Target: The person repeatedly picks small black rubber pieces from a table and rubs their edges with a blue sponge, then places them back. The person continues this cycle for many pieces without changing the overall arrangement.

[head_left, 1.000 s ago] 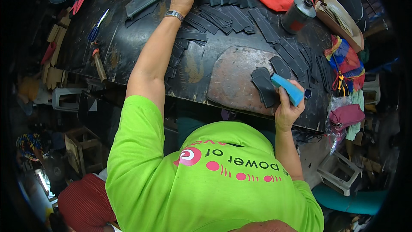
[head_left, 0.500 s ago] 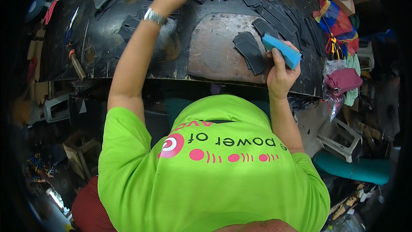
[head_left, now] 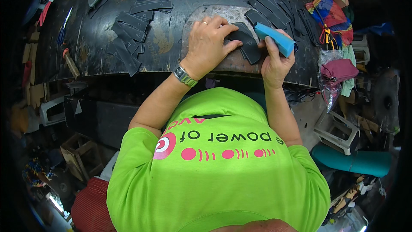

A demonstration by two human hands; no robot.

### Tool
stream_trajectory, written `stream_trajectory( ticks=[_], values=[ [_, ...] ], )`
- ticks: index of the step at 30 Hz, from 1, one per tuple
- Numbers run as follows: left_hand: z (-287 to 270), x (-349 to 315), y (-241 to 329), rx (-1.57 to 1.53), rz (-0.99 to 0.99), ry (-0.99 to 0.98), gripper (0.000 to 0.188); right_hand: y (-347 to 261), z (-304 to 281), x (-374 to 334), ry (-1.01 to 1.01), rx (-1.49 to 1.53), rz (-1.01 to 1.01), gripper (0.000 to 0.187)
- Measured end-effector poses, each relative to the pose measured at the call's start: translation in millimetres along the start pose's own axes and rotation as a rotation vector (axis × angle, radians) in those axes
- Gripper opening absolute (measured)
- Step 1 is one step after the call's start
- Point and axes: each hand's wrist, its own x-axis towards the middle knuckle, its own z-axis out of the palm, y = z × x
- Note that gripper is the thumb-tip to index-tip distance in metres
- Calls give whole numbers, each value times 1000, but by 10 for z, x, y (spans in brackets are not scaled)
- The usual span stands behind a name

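Observation:
On the black table, a small stack of dark, flat cut pieces [head_left: 246, 45] lies fanned on a worn, rounded board [head_left: 210, 13]. My left hand [head_left: 208, 45] rests over the board, its thumb and index finger closed at the left edge of the top piece. A watch sits on that wrist. Just right of the stack, my right hand [head_left: 277, 62] grips a long blue foam block [head_left: 274, 38], thumb along its near side. What lies directly under the block is partly hidden.
Rows of dark cut strips [head_left: 131, 28] spread left of the board, with more strips [head_left: 270, 8] behind it. A wooden-handled tool [head_left: 71, 63] lies at the left edge. On the right are orange-handled snips [head_left: 329, 38] and a maroon pouch [head_left: 339, 69].
My left hand has come back from the far side of the table to the stack on the board. My right hand keeps hold of the blue foam block.

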Motion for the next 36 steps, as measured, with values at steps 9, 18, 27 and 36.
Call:
stream_trajectory(
  ticks=[9, 18, 27, 36],
  values=[
    [57, 5, 15, -301, -27, 20, 17, -42, 39, 17, -14, 36, -3, 25],
    [-84, -52, 47, -897, -350, -119, 16, -210, 32, 80, 2, 90, 114, 24],
    [-160, -70, 68, -583, -207, 8, 14, -441, 190, 122, -301, -422, -49, 22],
    [-127, -110, 41, -875, -369, 9, 11, -373, 96, 131, -160, -285, 154, 22]
  ],
)
